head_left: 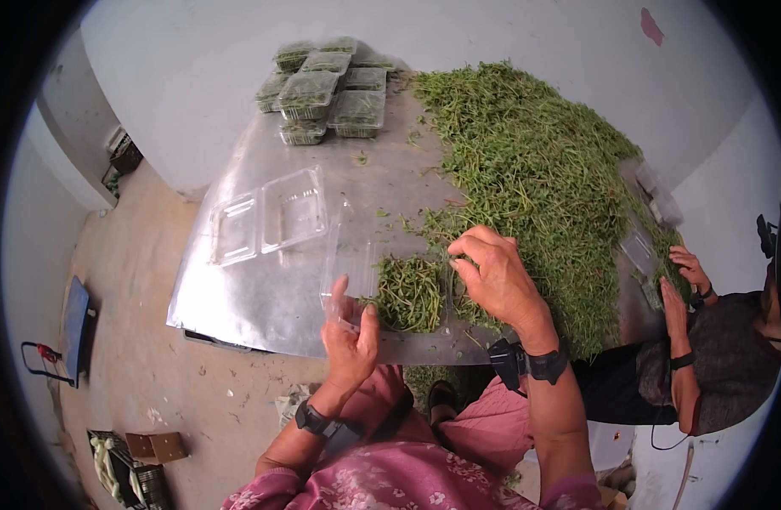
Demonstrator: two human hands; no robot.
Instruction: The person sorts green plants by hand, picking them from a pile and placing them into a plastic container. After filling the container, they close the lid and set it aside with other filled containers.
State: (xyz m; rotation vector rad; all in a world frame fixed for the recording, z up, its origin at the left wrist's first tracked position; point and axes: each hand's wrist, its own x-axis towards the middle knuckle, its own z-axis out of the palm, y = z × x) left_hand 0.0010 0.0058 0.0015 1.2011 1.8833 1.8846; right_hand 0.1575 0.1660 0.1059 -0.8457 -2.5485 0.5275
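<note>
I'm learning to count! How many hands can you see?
4: the wearer's left hand and right hand at the box; a co-worker's upper hand and lower hand at the picture's right, beside the greens.

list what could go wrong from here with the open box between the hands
1. Loose stems lie beside the box, near the right hand, so some might get caught if it is shut.
2. The pile lies close by, so a sweep of that hand could scatter it.
3. The stacked boxes sit unevenly, so a knock might topple some.
</note>
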